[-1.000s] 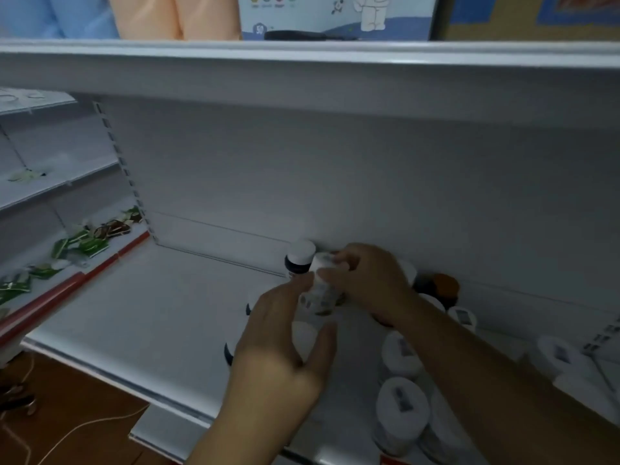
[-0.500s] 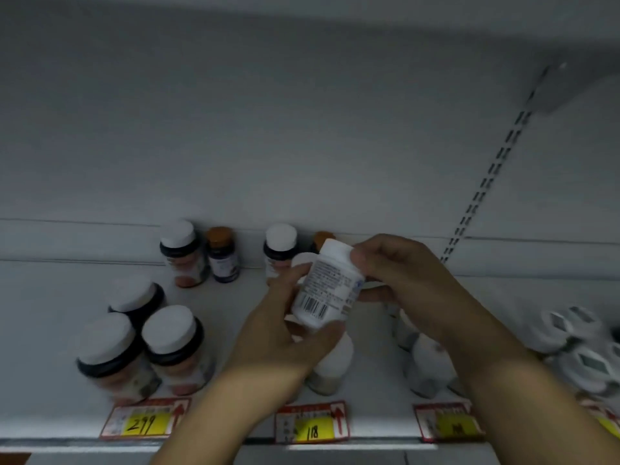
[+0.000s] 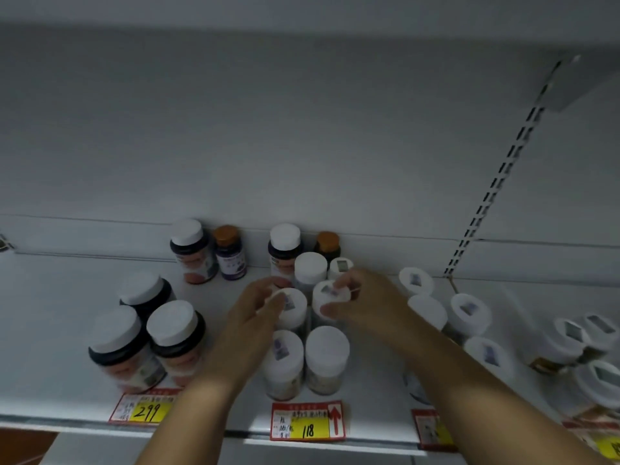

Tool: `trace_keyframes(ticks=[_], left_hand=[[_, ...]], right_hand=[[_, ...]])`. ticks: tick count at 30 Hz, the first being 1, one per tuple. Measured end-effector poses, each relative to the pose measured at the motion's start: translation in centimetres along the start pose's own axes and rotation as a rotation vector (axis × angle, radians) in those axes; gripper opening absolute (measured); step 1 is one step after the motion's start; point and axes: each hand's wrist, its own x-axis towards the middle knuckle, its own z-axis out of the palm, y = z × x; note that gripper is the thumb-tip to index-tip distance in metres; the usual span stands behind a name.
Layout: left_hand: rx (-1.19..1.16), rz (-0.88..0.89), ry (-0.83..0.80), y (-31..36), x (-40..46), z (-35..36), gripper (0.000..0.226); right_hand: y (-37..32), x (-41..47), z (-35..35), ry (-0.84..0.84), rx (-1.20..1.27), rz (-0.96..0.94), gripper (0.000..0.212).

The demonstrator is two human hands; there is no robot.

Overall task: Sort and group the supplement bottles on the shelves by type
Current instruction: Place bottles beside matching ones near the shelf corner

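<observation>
While both bare hands work among a cluster of small white-capped plastic supplement bottles at the middle of the white metal shelf (image 3: 67,273), the right hand (image 3: 365,303) curls its thumb and fingers around the cap of one white bottle (image 3: 330,297) standing upright in the second row; the left hand (image 3: 255,317) rests with loosely bent fingers against the neighbouring white bottle (image 3: 293,305), though whether it truly grips is hard to tell. Judging by their look, these bottles are light, rigid plastic with smooth slippery sides; they would likely tip easily when nudged, so the ribbed cap or the upper body seems the safest hold. Two more white bottles (image 3: 327,359) stand just in front, near a red and yellow price tag marked 118 (image 3: 307,421); larger dark jars with white lids (image 3: 174,333) stand to the left, and small dark bottles with orange caps (image 3: 228,251) line the back wall; further white bottles (image 3: 469,312) sit to the right. Half a second earlier, one white bottle was lifted and tilted between both hands, its barcode label facing the camera; now no bottle is raised, the bottle under the right hand stands on the shelf among its matching kind, and both hands have dropped low over the group.
</observation>
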Motion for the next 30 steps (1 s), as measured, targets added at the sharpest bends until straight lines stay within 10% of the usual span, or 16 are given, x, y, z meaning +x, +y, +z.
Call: trace_keyframes(ticks=[9, 18, 30], left_hand=[[-0.018, -0.011, -0.052, 0.5, -0.4, -0.8, 0.018], [-0.06, 0.193, 0.093, 3.7, -2.6, -6.2, 0.026], [-0.045, 0.158, 0.109, 3.2, -3.7, -7.5, 0.018]], right_hand=[[0.3, -0.3, 0.7, 0.019, -0.122, -0.077, 0.024], [-12.4, 10.0, 7.1, -0.023, -0.281, -0.573, 0.01], [-13.0, 12.1, 9.3, -0.028, -0.384, -0.405, 0.02]])
